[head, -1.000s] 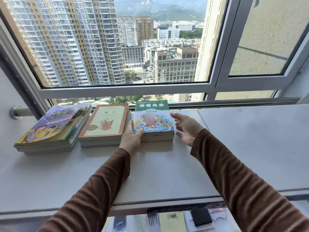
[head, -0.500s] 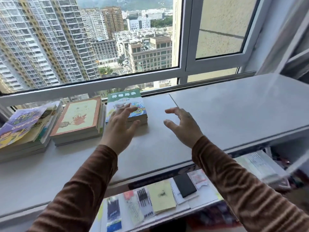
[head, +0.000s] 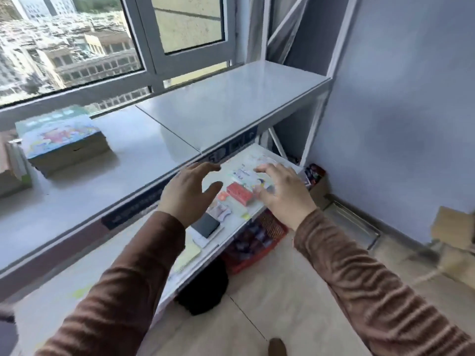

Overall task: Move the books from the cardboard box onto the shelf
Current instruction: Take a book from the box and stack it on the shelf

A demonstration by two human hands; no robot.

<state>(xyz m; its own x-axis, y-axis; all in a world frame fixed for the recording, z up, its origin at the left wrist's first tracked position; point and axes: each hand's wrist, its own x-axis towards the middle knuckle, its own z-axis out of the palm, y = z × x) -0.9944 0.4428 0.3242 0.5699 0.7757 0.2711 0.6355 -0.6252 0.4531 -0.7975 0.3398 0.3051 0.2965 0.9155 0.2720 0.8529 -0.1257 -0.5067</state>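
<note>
A stack of books topped by a colourful green-and-blue cover (head: 60, 140) lies on the white top shelf (head: 218, 109) at the left, under the window. Part of another stack (head: 11, 165) shows at the left edge. My left hand (head: 189, 192) and my right hand (head: 285, 194) hover in mid-air in front of the shelf's edge, fingers spread, holding nothing. A brown cardboard box (head: 455, 237) stands on the floor at the far right, blurred and cut off by the frame; its contents are hidden.
A lower shelf (head: 231, 227) carries papers, a red packet (head: 239, 194) and a dark flat case (head: 205, 226). A red basket (head: 254, 242) and a black object (head: 203, 291) sit under it. A small box (head: 318, 190) stands by the blue-grey wall. The floor is wooden.
Both hands let go of the green-covered book and pulled back from the shelf. The view has swung right and down, bringing the wall, the floor and the cardboard box into sight.
</note>
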